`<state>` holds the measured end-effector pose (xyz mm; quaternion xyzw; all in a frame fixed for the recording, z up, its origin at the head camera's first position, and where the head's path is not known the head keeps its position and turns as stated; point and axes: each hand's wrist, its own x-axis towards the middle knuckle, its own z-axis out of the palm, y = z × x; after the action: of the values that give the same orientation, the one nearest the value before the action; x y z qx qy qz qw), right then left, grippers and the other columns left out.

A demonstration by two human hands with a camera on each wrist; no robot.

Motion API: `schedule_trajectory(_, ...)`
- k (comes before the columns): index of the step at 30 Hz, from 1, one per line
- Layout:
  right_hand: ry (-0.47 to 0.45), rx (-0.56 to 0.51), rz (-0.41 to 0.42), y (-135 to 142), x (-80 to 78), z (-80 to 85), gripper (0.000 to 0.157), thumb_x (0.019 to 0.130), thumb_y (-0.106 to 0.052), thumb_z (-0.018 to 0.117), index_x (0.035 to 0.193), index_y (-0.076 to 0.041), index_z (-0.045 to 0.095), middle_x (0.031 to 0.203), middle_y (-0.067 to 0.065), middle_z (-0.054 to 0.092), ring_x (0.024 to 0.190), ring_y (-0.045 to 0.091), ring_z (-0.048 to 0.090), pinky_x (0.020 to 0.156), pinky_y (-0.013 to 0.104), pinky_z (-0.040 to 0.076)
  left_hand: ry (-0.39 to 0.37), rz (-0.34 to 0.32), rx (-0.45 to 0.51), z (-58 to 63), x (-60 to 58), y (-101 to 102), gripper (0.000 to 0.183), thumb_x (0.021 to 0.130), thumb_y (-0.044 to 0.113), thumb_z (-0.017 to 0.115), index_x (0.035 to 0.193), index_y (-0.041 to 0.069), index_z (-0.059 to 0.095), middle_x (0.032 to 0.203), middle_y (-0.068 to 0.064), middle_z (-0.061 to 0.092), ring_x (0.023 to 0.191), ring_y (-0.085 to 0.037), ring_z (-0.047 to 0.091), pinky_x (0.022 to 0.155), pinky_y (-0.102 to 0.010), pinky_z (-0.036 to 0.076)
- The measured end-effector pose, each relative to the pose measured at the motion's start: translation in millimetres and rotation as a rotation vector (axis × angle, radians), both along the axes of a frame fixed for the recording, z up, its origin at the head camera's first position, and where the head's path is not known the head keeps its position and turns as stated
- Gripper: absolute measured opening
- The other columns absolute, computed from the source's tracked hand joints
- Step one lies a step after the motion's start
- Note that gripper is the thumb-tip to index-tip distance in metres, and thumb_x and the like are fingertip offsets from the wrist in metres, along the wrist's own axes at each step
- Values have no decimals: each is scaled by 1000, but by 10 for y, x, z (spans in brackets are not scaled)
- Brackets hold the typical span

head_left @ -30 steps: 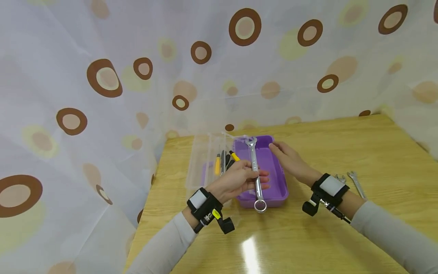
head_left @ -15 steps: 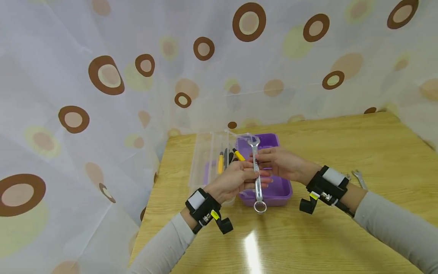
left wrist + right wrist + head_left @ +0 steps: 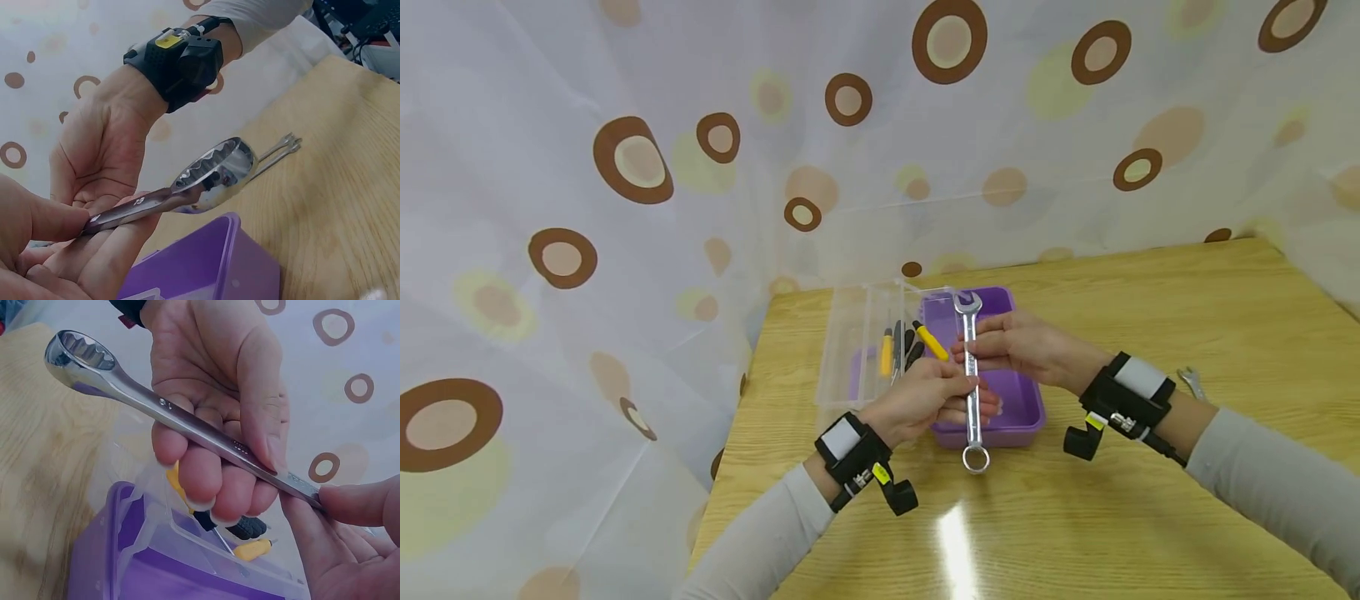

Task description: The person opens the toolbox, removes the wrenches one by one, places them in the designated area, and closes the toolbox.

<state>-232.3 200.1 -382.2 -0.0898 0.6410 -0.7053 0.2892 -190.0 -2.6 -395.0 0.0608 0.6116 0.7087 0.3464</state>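
Above the purple toolbox (image 3: 1026, 417), a silver combination wrench (image 3: 973, 417) is held in both hands, its ring end toward me and its open jaw away. My left hand (image 3: 925, 392) pinches the shaft near the middle between thumb and fingers, the other fingers under it. Farther up, my right hand (image 3: 1022, 346) also grips the shaft, its thumb on top in the right wrist view. The ring end (image 3: 215, 172) shows large in the left wrist view, over the box's rim.
A clear lid-like tray (image 3: 842, 350) stands at the box's left, with yellow-handled tools (image 3: 887, 354) and black-handled tools beside it. To the right lie smaller wrenches (image 3: 275, 153) on the wooden table (image 3: 1112, 500). A patterned curtain (image 3: 715, 67) closes off the back and left.
My right hand has come left from the box's right edge and taken hold of the wrench. My left hand keeps its pinch, with little movement of the wrench.
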Motion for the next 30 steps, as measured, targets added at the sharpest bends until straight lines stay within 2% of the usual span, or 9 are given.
schedule_trajectory(4, -14, -8, 1, -13, 22, -24, 24, 105, 4, 54, 125, 17, 56, 103, 8, 77, 100, 15, 76, 96, 32, 57, 5, -32, -9, 7, 26, -32, 28, 109, 6, 54, 122, -17, 64, 107, -27, 76, 90, -21, 78, 83, -33, 62)
schedule_trajectory(15, -13, -10, 15, 40, 57, -47, 30, 106, 3, 52, 130, 21, 52, 104, 7, 78, 100, 15, 76, 95, 31, 58, 38, -58, 5, -30, 53, 34, 27, 109, 4, 52, 119, -18, 65, 110, -32, 73, 99, -29, 78, 85, -34, 62)
schedule_trajectory(19, -10, 0, 26, 117, 75, -62, 33, 106, 2, 53, 132, 23, 50, 107, 8, 78, 101, 15, 76, 97, 31, 57, 41, -67, 5, -55, 71, 101, 27, 110, 5, 51, 122, -15, 64, 113, -31, 73, 105, -32, 76, 86, -34, 61)
schedule_trajectory(24, -9, 24, 21, 224, 87, -88, 30, 107, 1, 53, 129, 20, 51, 108, 8, 77, 103, 15, 75, 97, 31, 57, 44, -71, 29, -87, 89, 198, 26, 110, 6, 51, 123, -12, 65, 114, -31, 73, 109, -33, 75, 88, -37, 61)
schedule_trajectory(30, -6, 35, 23, 361, 128, -99, 32, 107, 1, 52, 131, 22, 50, 109, 8, 76, 104, 14, 74, 98, 31, 56, 31, -86, 40, -109, 112, 330, 28, 110, 6, 50, 124, -15, 62, 114, -30, 73, 110, -35, 74, 89, -36, 61)
